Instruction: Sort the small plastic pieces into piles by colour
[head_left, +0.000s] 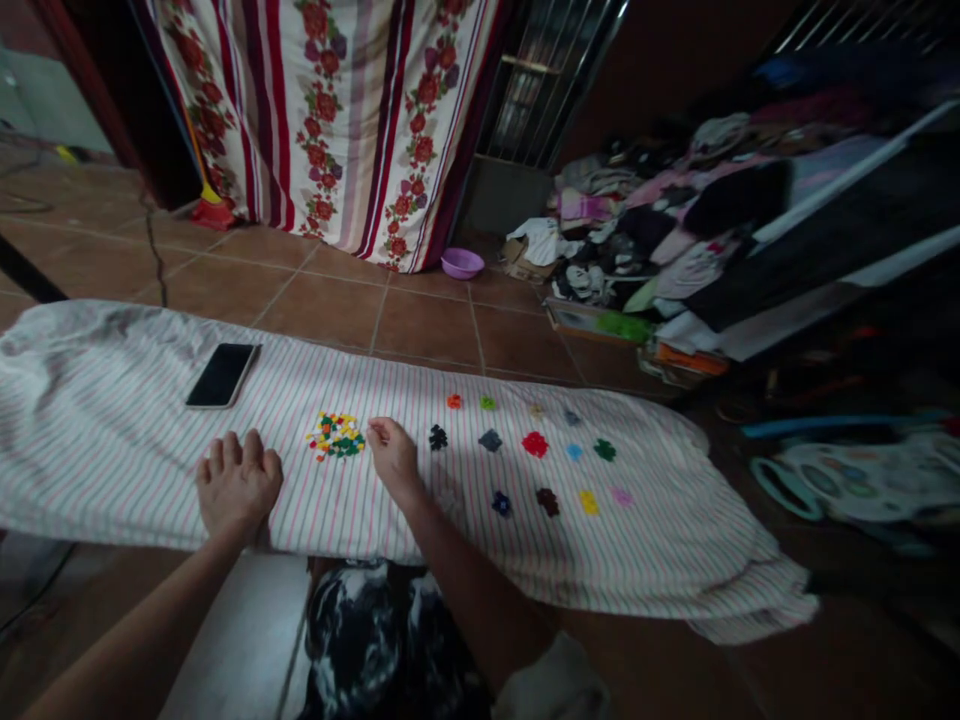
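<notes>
The mixed pile (335, 436) of little coloured bits lies on the striped cloth (112, 440), between the two hands. The right hand (393, 455) sits just beside it, fingers (377, 430) pinched together, maybe on one bit; too small to tell. The left hand (238, 481) rests flat, fingers side by side. Best to pick one bit at a time and match its colour. I count thirteen small sorted heaps (535, 444), one pile, one phone (222, 375).
</notes>
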